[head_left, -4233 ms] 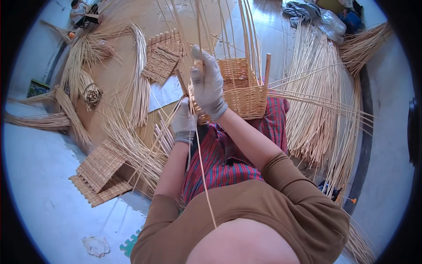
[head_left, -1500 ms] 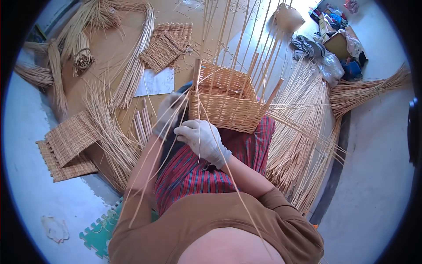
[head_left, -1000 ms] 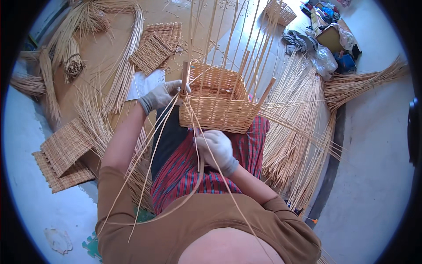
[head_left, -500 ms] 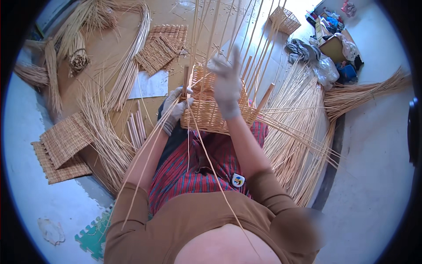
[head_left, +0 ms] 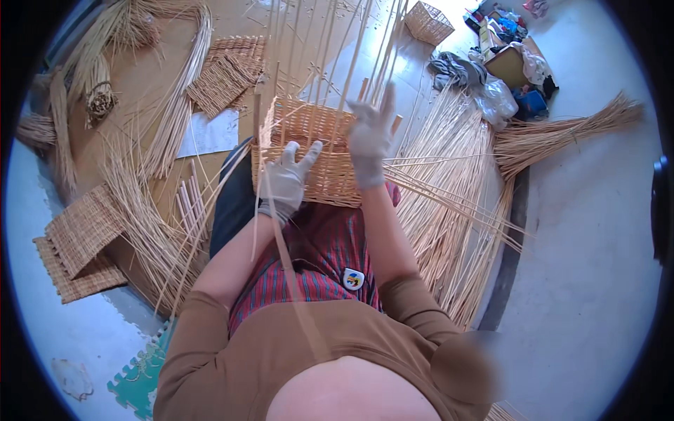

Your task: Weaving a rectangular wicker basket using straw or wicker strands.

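A rectangular wicker basket [head_left: 326, 184] rests on my striped-covered lap, with long upright canes [head_left: 323, 49] rising from it and loose strands trailing out sideways and down. My gloved left hand [head_left: 284, 179] lies against the basket's front left, fingers spread over the weave near a short wooden post [head_left: 257, 116]. My gloved right hand [head_left: 368, 144] is raised at the basket's right side beside the upright canes, its fingers extended and somewhat blurred, with nothing visible in them. A pale strand [head_left: 284, 252] hangs past my left wrist toward my chest.
Cane bundles lie at left [head_left: 140, 238] and right [head_left: 456, 210]. Woven mats [head_left: 84, 224] [head_left: 217, 84] sit on the floor, with a white sheet [head_left: 207, 137], pale rods [head_left: 189, 200], another basket [head_left: 428, 24], piled cloths and bags [head_left: 491, 91], and a green foam mat [head_left: 133, 379].
Since half a second ago my left hand has left the post and strands, moving right onto the basket's front with fingers spread. My right hand stays raised, slightly right of the basket's middle.
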